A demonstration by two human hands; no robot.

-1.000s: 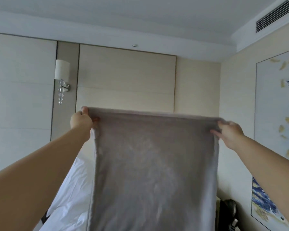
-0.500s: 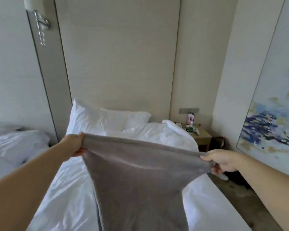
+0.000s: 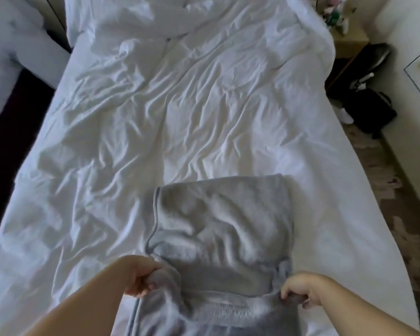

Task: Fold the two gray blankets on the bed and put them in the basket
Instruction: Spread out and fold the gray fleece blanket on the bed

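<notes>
No readable text anywhere

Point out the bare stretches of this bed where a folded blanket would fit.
Free: wrinkled sheet left of the gray blanket, and the wide middle between it and the bunched duvet. A narrower strip runs along its right, by the bed edge. Crowded: the near end, where both hands grip the blanket.

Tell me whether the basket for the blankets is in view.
No: the view shows only the gray blanket gripped by the left hand and right hand on the white bed, with no basket.
</notes>
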